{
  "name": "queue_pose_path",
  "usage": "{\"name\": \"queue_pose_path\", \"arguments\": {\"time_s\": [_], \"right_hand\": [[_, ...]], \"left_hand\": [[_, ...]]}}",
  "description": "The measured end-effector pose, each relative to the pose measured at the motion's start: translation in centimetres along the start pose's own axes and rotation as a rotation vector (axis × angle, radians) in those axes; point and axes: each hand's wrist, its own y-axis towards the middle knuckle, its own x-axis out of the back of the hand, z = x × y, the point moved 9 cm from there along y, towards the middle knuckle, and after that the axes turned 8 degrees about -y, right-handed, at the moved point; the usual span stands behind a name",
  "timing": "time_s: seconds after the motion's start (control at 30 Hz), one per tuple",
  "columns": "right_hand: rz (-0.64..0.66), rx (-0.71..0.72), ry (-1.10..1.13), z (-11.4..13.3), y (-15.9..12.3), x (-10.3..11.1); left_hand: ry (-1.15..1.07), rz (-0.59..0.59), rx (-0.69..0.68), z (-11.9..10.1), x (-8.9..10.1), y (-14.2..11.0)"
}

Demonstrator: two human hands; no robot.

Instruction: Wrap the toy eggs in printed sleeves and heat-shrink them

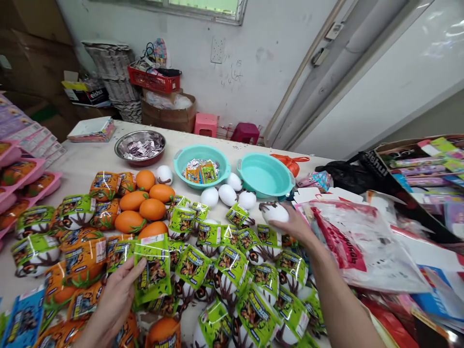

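Note:
My left hand point(118, 287) pinches a flat green printed bag point(154, 266) between thumb and fingers, held upright above the pile. On the right, my right hand point(288, 222) is closed around a white egg-shaped toy point(274, 212) with dark brown markings. Beneath and between both hands lie many white egg toys in green bags point(230, 270). Several loose white eggs point(227, 195) rest beyond them, by the bowls. Bare orange egg toys point(152, 209) with green parts sit in a group left of centre, and some in orange bags point(85, 253) lie at the left.
A turquoise basin point(181, 164) holds small packets; another turquoise basin point(266, 174) stands beside it. Farther left is a metal bowl point(119, 150) of sachets. Pink trays point(43, 181) stack at the left edge. Plastic bags point(377, 251) and an open carton point(384, 174) crowd the right.

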Motion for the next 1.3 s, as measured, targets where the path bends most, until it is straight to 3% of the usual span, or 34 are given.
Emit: {"name": "queue_pose_path", "arguments": {"time_s": [0.1,0.2,0.27,0.33,0.4,0.5,0.57,0.63,0.73,0.87,1.07,1.3], "right_hand": [[0.404,0.202,0.422,4.1,-9.1,-1.7],[0.833,0.304,0.719,8.7,-18.6,-5.6],[0.992,0.318,0.875,11.0,-23.1,-8.4],[1.008,0.252,1.051,12.2,-25.7,-11.0],[0.894,0.094,1.257,12.5,-27.0,-13.4],[0.687,-0.253,1.481,12.1,-29.1,-16.6],[0.723,-0.434,1.537,12.8,-31.6,-18.5],[0.827,-0.514,1.559,13.7,-33.8,-19.4],[0.901,-0.501,1.526,13.9,-35.3,-19.6],[0.98,-0.395,1.417,13.5,-35.2,-19.4],[1.06,-0.303,1.324,14.3,-34.3,-18.7],[1.219,-0.205,1.241,15.6,-35.5,-18.9]], "left_hand": [[0.057,0.206,-0.027,0.1,-3.5,-1.7],[0.106,0.536,-0.008,1.0,-7.6,-5.1],[0.154,0.704,0.076,2.3,-9.1,-7.6],[0.231,0.803,0.137,3.3,-9.2,-9.7],[0.291,0.817,0.135,3.6,-8.2,-11.1],[0.305,0.719,0.058,3.1,-6.0,-11.6],[0.292,0.678,0.019,2.9,-4.8,-11.6],[0.272,0.68,0.013,2.8,-4.0,-11.3],[0.255,0.669,0.081,2.5,-2.7,-10.5],[0.273,0.669,0.201,1.7,-1.5,-10.1],[0.312,0.666,0.23,1.1,-0.9,-9.5],[0.42,0.74,0.289,2.7,-1.3,-10.0]]}}
